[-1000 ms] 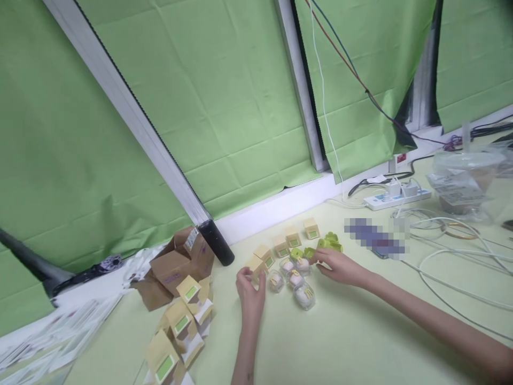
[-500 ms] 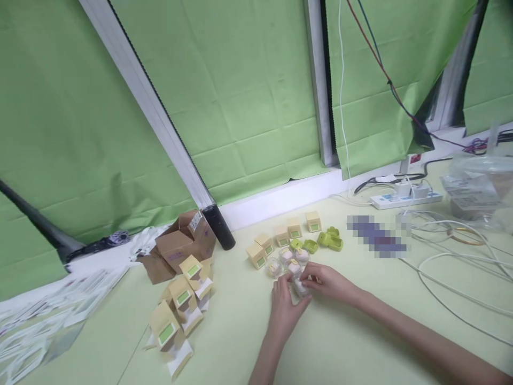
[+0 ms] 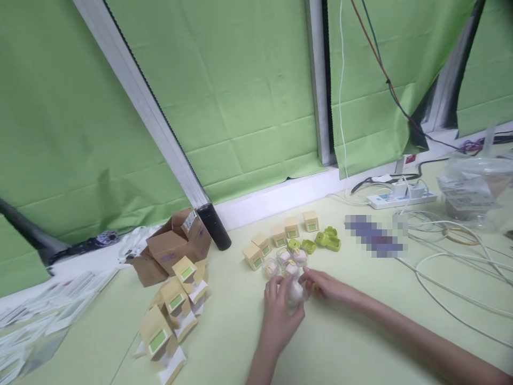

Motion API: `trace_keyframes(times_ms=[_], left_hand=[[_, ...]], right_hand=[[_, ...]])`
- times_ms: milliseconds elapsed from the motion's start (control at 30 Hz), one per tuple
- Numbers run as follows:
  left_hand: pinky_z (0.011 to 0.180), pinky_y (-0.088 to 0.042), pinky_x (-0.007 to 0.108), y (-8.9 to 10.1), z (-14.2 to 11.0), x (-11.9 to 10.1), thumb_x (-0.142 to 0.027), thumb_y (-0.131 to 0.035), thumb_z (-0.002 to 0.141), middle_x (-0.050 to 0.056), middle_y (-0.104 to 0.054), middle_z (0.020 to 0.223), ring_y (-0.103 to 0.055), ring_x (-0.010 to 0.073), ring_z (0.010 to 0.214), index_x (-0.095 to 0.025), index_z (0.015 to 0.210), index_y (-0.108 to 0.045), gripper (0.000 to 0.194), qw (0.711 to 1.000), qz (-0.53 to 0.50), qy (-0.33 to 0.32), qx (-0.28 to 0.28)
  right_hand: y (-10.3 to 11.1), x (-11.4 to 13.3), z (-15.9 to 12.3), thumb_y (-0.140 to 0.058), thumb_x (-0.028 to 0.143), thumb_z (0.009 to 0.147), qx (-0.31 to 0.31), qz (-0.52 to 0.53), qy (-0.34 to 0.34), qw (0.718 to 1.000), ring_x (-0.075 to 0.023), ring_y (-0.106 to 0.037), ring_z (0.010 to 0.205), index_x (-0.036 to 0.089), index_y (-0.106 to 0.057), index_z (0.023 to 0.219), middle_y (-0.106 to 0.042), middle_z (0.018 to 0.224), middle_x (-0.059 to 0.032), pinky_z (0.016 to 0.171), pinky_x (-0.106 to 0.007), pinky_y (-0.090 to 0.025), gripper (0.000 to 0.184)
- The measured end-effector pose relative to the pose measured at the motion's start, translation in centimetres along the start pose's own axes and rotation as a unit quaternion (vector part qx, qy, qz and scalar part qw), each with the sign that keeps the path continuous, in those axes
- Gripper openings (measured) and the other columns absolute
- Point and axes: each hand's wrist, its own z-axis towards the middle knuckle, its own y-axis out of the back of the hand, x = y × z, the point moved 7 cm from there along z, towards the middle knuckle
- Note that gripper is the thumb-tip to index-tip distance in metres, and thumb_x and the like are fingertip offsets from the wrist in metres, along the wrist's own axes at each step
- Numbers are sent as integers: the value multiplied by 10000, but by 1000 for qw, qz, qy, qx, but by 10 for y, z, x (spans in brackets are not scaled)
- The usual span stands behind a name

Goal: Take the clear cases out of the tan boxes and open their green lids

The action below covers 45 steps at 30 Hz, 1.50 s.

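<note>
Nearer than the pale boxes [image 3: 278, 236], the left hand [image 3: 280, 306] and right hand [image 3: 318, 283] grip a clear-wrapped white item [image 3: 295, 291]

You can read no text, brand or number here: the green labels on the small cartons [image 3: 175, 302] and the purple print and white label on the brown cardboard box [image 3: 176, 246] are too small or blurred.

The clear pack [image 3: 295, 291], rounded and whitish inside (its finer details are blurred), is partly covered, just on the near side of the pink packs [image 3: 292, 267].
</note>
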Motion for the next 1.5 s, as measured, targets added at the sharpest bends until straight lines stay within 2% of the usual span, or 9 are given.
trace_keyframes(times_ms=[200, 400, 600, 800, 1000, 1100, 1233, 1367, 1500], left_hand=[[970, -429, 452, 15, -7, -22, -73, -533, 684, 137, -525, 1202, -491, 296, 1149, -253, 1453, -253, 838, 991, 39, -129, 27], [941, -461, 433, 20, -10, -27, -89, -548, 640, 135, -537, 1137, -521, 297, 1094, -232, 1382, -406, 769, 992, -21, -125, -11], [925, -470, 447, 20, -4, 14, -172, -582, 667, 121, -512, 1150, -536, 286, 1082, -228, 1211, -492, 554, 985, -115, 6, -130], [940, -454, 443, -15, -2, 58, -277, -627, 698, 110, -582, 1093, -573, 275, 1069, -199, 1088, -493, 419, 974, -192, 93, -73], [940, -439, 473, -25, -6, 55, -294, -679, 637, 111, -600, 1043, -569, 291, 1029, -189, 1038, -512, 447, 984, -128, 121, -15], [982, -406, 493, -12, -6, 47, -297, -698, 630, 126, -562, 1151, -523, 302, 1116, -194, 1123, -495, 543, 986, -121, 102, -58], [983, -402, 485, 15, -7, 25, -350, -585, 773, 117, -595, 1113, -520, 287, 1121, -221, 1015, -595, 275, 979, -141, 42, -139], [881, -468, 447, 10, -3, 7, -496, -508, 823, 124, -672, 985, -608, 272, 955, -195, 1038, -637, 392, 951, -274, 106, -97], [984, -420, 449, -26, 2, -21, -573, -489, 828, 140, -644, 1189, -581, 281, 1118, -186, 1211, -586, 552, 844, -506, 176, -1]], right_hand=[[-46, -28, -5, -279, 669, 856, 57, 133, -81, 986, -72, -309, 401, 210, -400, 647, -359, 526, 75, 429, -195, -285, 519], [-54, -30, -11, -252, 701, 832, 122, 104, -96, 982, -84, -296, 401, 215, -414, 657, -332, 505, 69, 443, -195, -300, 542], [-9, 12, -8, -254, 467, 898, 23, -117, 25, 993, -155, -464, 649, 213, -482, 786, -500, 737, -4, 571, -258, -369, 360], [21, 27, -15, -622, 322, 709, -1, -384, 109, 917, -251, -532, 816, 198, -531, 822, -572, 863, -56, 813, -402, -379, 190], [45, 38, 0, -564, 393, 830, -46, -517, 130, 845, -261, -586, 921, 180, -553, 1082, -605, 1055, -113, 822, -377, -427, 330], [78, 57, 27, -577, 275, 830, -142, -557, 113, 811, -318, -529, 1057, 112, -500, 1189, -536, 1168, -198, 904, -453, -371, 402], [104, 71, 54, -667, 297, 770, -183, -571, 93, 795, -271, -572, 949, 113, -589, 1026, -587, 1028, -128, 855, -438, -407, 325], [91, 83, 38, -631, 372, 789, -162, -534, 139, 818, -247, -591, 842, 135, -587, 1093, -581, 963, -104, 765, -373, -446, 387], [42, 82, -6, -518, 475, 866, -71, -462, 184, 865, -181, -562, 748, 232, -513, 1214, -573, 885, -27, 661, -297, -483, 424]])
